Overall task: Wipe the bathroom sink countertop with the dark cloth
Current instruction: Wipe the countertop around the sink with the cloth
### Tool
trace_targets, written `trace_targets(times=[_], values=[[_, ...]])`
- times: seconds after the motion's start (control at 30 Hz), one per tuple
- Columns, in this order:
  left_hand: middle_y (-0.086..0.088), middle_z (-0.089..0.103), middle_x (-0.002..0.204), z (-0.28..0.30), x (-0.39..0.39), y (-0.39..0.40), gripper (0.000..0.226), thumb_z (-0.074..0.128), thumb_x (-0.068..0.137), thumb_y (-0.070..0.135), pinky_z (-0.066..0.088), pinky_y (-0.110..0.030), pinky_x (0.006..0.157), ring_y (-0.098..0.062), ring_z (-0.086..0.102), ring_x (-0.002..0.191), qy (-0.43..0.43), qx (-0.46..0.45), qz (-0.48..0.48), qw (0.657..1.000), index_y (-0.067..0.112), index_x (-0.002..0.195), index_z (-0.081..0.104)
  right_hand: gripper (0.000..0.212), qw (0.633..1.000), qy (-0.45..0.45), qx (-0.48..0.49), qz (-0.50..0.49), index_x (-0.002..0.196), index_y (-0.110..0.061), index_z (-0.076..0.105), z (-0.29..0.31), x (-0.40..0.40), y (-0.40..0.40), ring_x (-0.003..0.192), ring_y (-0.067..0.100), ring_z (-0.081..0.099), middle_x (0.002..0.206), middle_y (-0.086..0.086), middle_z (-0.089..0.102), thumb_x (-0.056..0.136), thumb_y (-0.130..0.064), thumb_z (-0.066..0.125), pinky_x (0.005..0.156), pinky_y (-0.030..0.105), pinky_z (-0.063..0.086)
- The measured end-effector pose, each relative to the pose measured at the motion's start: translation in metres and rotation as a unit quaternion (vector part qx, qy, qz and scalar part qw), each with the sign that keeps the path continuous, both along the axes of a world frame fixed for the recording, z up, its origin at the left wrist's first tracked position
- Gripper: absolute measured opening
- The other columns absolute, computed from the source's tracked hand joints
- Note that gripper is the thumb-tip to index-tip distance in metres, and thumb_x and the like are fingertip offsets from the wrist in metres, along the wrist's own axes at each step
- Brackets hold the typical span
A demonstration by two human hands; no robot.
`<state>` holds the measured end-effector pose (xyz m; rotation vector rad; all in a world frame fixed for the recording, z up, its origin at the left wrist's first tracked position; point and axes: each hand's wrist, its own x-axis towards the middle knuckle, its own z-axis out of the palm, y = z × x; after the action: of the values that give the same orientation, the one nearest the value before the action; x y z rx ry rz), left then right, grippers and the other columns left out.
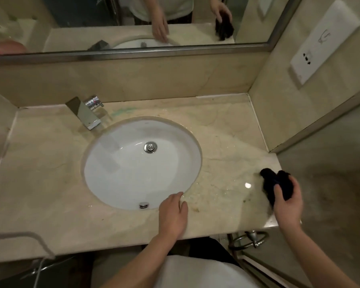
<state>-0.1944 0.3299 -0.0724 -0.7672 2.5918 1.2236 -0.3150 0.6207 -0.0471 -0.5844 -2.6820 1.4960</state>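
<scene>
Bare forearms, no sleeves visible; a white top (195, 273) below.

Beige marble desk (40, 183) with a white oval sink (141, 163) set into it and a chrome faucet (85, 113) at the back left. Wet patches right of the sink, a greenish smear behind it. Dark cloth (276, 183) sits at the right edge, left hand (173, 215) flat on the front.

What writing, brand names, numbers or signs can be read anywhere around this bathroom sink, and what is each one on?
No words, brands or numbers can be read.
White wall plate: a small line-drawn symbol above dark socket holes; too faint to say what it shows.
Chrome faucet: no legible marking.
White basin: a faint smudge near the back rim, too blurred to read.
Dark cloth in the right hand: no label showing.
</scene>
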Motion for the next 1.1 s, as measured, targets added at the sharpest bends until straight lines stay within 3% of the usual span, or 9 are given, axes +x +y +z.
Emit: trace_targets(times=[0.1, 0.17, 0.3, 0.47, 0.6, 0.73, 0.83, 0.93, 1.1], values=[[0.003, 0.065, 0.122, -0.002, -0.002, 0.008, 0.034, 0.047, 0.098, 0.016, 0.042, -0.028, 0.102, -0.013, 0.057, 0.11, 0.013, 0.003, 0.059, 0.998, 0.019, 0.127, 0.064, 0.049, 0.99, -0.022, 0.14, 0.026, 0.147, -0.01, 0.043, -0.03, -0.005, 0.004, 0.135, 0.037, 0.041, 0.147, 0.017, 0.044, 0.101, -0.02, 0.054, 0.113, 0.052, 0.036], [0.005, 0.064, 0.119, -0.002, -0.002, 0.008, 0.034, 0.048, 0.098, 0.012, 0.041, -0.025, 0.099, -0.012, 0.057, 0.109, 0.021, 0.01, 0.06, 0.998, 0.017, 0.127, 0.065, 0.046, 0.985, 0.0, 0.169, 0.044, 0.145, -0.006, 0.045, -0.04, -0.001, -0.015, 0.13, 0.039, 0.041, 0.144, 0.021, 0.045, 0.101, -0.019, 0.053, 0.11, 0.053, 0.037], [0.013, 0.061, 0.115, -0.001, 0.0, 0.004, 0.032, 0.049, 0.1, 0.01, 0.037, -0.018, 0.095, -0.009, 0.058, 0.11, 0.015, 0.046, 0.07, 0.996, 0.014, 0.127, 0.065, 0.047, 0.976, 0.009, 0.142, 0.166, 0.145, -0.013, 0.047, -0.045, 0.012, -0.081, 0.128, 0.029, 0.04, 0.144, 0.013, 0.044, 0.1, -0.018, 0.057, 0.11, 0.045, 0.037], [0.009, 0.061, 0.127, 0.004, -0.007, -0.005, 0.032, 0.044, 0.106, 0.024, 0.035, -0.021, 0.106, -0.007, 0.055, 0.123, -0.031, 0.168, 0.149, 0.974, 0.019, 0.133, 0.059, 0.044, 0.955, 0.033, 0.063, 0.289, 0.145, -0.016, 0.048, -0.048, 0.028, -0.18, 0.131, 0.026, 0.039, 0.145, 0.007, 0.042, 0.101, -0.02, 0.055, 0.112, 0.04, 0.036], [0.007, 0.066, 0.125, 0.002, -0.011, -0.017, 0.034, 0.035, 0.108, 0.029, 0.041, -0.034, 0.11, -0.007, 0.059, 0.119, -0.048, 0.233, 0.159, 0.958, 0.023, 0.131, 0.059, 0.04, 0.934, -0.036, -0.058, 0.35, 0.141, -0.02, 0.052, -0.043, 0.023, -0.238, 0.126, 0.015, 0.047, 0.136, -0.003, 0.051, 0.101, -0.018, 0.056, 0.112, 0.039, 0.04], [0.007, 0.069, 0.115, 0.005, -0.011, -0.02, 0.033, 0.034, 0.108, 0.028, 0.045, -0.03, 0.103, -0.007, 0.062, 0.11, -0.05, 0.237, 0.151, 0.958, 0.024, 0.12, 0.064, 0.038, 0.928, -0.088, -0.189, 0.31, 0.135, -0.033, 0.055, -0.024, 0.011, -0.233, 0.124, 0.001, 0.054, 0.134, -0.013, 0.058, 0.1, -0.017, 0.056, 0.11, 0.035, 0.045], [0.009, 0.066, 0.117, 0.006, -0.011, -0.016, 0.029, 0.039, 0.107, 0.027, 0.037, -0.02, 0.102, -0.003, 0.058, 0.114, -0.046, 0.222, 0.163, 0.96, 0.024, 0.123, 0.063, 0.039, 0.938, -0.051, -0.228, 0.257, 0.134, -0.03, 0.058, 0.002, -0.003, -0.188, 0.123, 0.009, 0.059, 0.133, -0.008, 0.062, 0.1, -0.011, 0.058, 0.102, 0.032, 0.051], [0.012, 0.066, 0.116, 0.003, -0.01, -0.015, 0.023, 0.044, 0.105, 0.025, 0.037, -0.018, 0.102, -0.002, 0.057, 0.115, -0.032, 0.22, 0.167, 0.96, 0.03, 0.113, 0.065, 0.038, 0.959, -0.014, -0.209, 0.19, 0.135, -0.021, 0.058, 0.019, -0.029, -0.125, 0.118, 0.016, 0.062, 0.131, 0.002, 0.063, 0.1, -0.006, 0.057, 0.09, 0.025, 0.056], [0.011, 0.068, 0.113, 0.0, -0.014, -0.016, 0.025, 0.043, 0.105, 0.022, 0.038, -0.02, 0.099, -0.005, 0.059, 0.112, -0.029, 0.21, 0.165, 0.963, 0.03, 0.107, 0.067, 0.039, 0.989, -0.006, -0.108, 0.105, 0.138, -0.027, 0.054, -0.004, -0.093, -0.039, 0.129, 0.02, 0.054, 0.14, 0.0, 0.055, 0.101, -0.015, 0.057, 0.107, 0.039, 0.046]])
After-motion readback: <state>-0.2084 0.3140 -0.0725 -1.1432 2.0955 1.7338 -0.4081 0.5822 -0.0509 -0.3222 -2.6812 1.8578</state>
